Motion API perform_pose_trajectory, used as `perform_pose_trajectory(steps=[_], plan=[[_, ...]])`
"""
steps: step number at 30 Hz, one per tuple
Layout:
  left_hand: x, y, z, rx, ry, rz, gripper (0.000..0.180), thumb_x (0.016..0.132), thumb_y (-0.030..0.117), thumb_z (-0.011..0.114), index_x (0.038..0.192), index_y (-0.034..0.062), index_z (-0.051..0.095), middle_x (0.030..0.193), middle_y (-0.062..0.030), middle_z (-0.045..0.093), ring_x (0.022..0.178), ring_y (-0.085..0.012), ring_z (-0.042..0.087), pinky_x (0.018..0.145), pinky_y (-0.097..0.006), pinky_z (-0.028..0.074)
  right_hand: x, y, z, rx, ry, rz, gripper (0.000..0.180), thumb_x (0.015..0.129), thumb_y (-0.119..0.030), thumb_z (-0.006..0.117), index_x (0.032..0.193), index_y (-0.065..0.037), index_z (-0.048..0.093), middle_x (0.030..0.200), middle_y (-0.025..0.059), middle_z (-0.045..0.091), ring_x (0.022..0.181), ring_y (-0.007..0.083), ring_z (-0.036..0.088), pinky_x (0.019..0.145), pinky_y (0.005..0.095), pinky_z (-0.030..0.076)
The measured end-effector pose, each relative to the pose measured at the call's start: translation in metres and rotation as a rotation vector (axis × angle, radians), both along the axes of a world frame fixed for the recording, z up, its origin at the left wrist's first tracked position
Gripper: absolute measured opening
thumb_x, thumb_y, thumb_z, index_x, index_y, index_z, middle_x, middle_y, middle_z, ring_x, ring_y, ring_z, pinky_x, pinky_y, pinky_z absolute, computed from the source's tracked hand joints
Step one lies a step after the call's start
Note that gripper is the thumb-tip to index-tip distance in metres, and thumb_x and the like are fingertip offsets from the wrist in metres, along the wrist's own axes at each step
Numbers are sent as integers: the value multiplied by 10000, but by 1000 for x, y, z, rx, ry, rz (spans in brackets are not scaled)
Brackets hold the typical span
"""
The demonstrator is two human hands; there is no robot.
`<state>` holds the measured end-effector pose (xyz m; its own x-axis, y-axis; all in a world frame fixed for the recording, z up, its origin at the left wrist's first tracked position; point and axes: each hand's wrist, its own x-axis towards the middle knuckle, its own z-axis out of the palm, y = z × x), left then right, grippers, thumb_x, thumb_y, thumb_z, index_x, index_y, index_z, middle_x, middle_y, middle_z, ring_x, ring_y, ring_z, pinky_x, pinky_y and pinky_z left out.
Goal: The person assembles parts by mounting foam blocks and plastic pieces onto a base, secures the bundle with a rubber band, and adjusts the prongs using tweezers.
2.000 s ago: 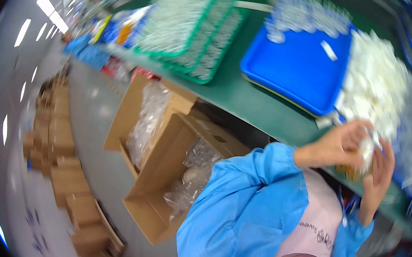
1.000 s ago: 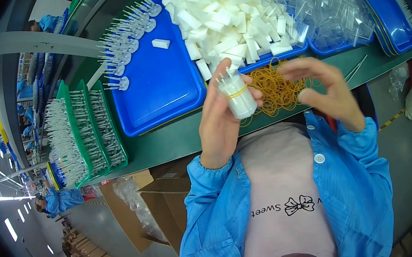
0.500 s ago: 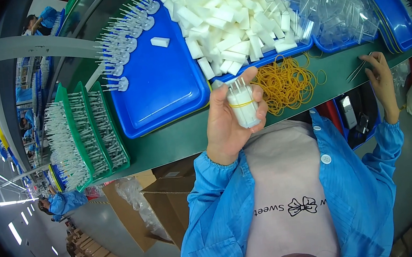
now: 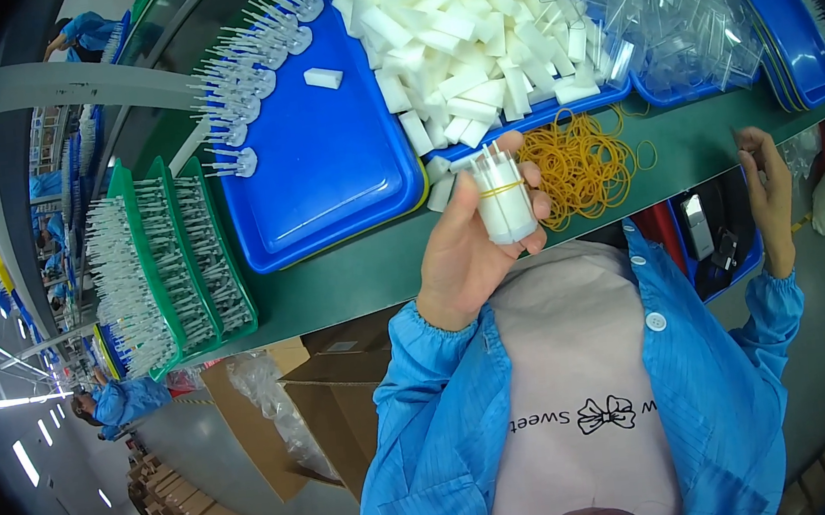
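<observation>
My left hand [image 4: 458, 263] is closed around a small bundle [image 4: 508, 212], held upright just over the table's near edge. The bundle is a white foam block with clear plastic about it, bound by a yellow rubber band, and several thin pins poke out of its top. Farther right, my right hand [image 4: 767, 185] has its fingers curled at the table's edge. A thin dark sliver by its fingertips looks like the tweezers, mostly hidden now. Loose yellow rubber bands [image 4: 579, 165] lie in a heap beside the bundle.
White foam blocks [image 4: 471, 50] fill one tray, clear plastic pieces [image 4: 658, 10] another. Left of them, a blue tray [image 4: 334, 180] bears a single foam block and a row of clear pieces with pins [image 4: 248, 84]. Green racks [image 4: 172, 263] of pinned pieces stand far left, above cardboard boxes [image 4: 338, 406].
My left hand has shifted slightly right with the bundle and turned it a little. My right hand has drawn back toward me and turned; the tweezers, plain before, are now barely seen.
</observation>
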<state>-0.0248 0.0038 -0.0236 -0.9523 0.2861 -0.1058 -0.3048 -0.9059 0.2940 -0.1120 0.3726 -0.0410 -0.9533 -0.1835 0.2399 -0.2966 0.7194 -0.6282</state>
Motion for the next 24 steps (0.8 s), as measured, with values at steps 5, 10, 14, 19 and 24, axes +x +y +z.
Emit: perform_pose_trajectory(steps=[5,10,14,19,24], plan=[[0,2,11,-84,-27,-7,697,900,429,517,1428,60,249,1142,-144,470,979,-274,509,690,-398,504,-3,-9,18,-234,-22,133,123,923,-77,538,1008,4,573,912,56,561,800,111,517,678,232,418],[4,8,18,-239,89,-8,748,841,305,565,1450,71,198,1132,-132,485,979,-250,531,736,-398,510,-2,-17,14,-492,55,-16,156,929,-106,553,1032,3,600,902,32,582,790,84,535,689,208,425],[5,12,24,-477,74,-34,706,859,205,557,1455,87,197,1105,-111,512,965,-211,548,773,-374,508,-2,-30,4,-591,-32,-176,172,930,-136,570,1043,-10,601,873,17,586,793,93,569,728,218,453],[7,16,21,-583,65,-49,749,842,291,647,1436,69,249,1102,-106,534,954,-193,559,775,-331,498,-5,-25,-1,-217,-149,-81,169,922,-147,577,991,-1,628,900,31,618,808,104,587,748,223,442],[6,28,19,-721,135,-89,812,809,367,701,1425,54,274,1123,-114,545,946,-190,572,781,-311,491,4,-75,44,-635,-126,26,173,911,-144,586,986,7,624,884,44,613,791,112,591,734,238,454]])
